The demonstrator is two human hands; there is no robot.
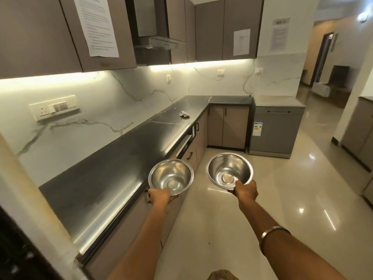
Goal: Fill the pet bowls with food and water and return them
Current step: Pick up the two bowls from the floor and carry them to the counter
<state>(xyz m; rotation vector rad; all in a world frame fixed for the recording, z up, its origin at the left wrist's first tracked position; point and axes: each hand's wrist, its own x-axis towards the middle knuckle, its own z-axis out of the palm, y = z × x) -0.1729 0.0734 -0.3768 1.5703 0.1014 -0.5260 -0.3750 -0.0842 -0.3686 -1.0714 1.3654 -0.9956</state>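
Observation:
I hold two shiny steel pet bowls out in front of me, above the floor beside the counter. My left hand (160,196) grips the near rim of the left bowl (171,174), which looks bare inside. My right hand (246,190) grips the near rim of the right bowl (229,168), with the thumb over the edge. A small pale patch, perhaps food bits, lies at the bottom of the right bowl. Both bowls tilt slightly toward me.
A long dark countertop (121,162) runs along my left with a small white object (184,114) far down it. Cabinets sit below and above. A grey dishwasher (276,130) stands ahead. Glossy tiled floor (282,199) stretches ahead and right toward a doorway.

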